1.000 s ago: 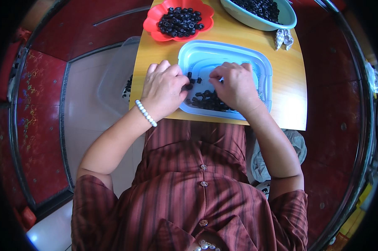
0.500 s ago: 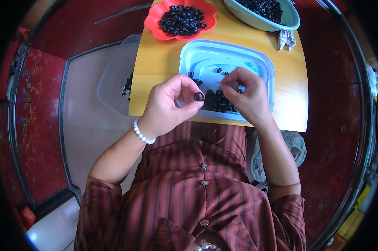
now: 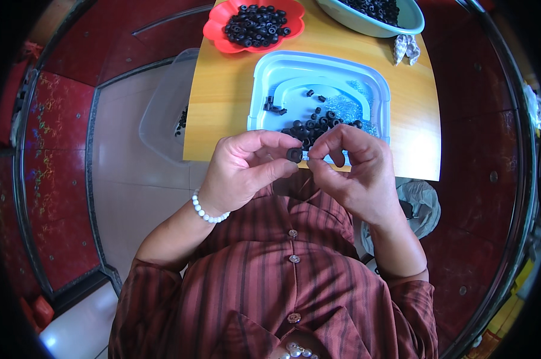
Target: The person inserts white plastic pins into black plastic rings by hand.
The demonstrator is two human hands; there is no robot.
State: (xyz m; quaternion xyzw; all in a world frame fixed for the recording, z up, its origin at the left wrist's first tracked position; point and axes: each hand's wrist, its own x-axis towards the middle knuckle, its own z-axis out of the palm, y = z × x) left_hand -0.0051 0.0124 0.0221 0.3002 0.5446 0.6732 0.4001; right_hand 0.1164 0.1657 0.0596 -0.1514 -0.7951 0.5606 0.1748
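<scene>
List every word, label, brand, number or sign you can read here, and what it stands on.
None can be read.
Gold markings on the red panel at left: blurred; they look like decoration rather than writing.
Yellow things at the right edge: too blurred to tell whether they bear print.
Black piece in the left hand, blue tray, red bowl: no lettering shows.

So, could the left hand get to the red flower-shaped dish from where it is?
Probably yes: the red dish sits beyond the left hand, and the way past the left side of the blue tray looks unblocked, though that hand is pinching a small black piece.
</scene>
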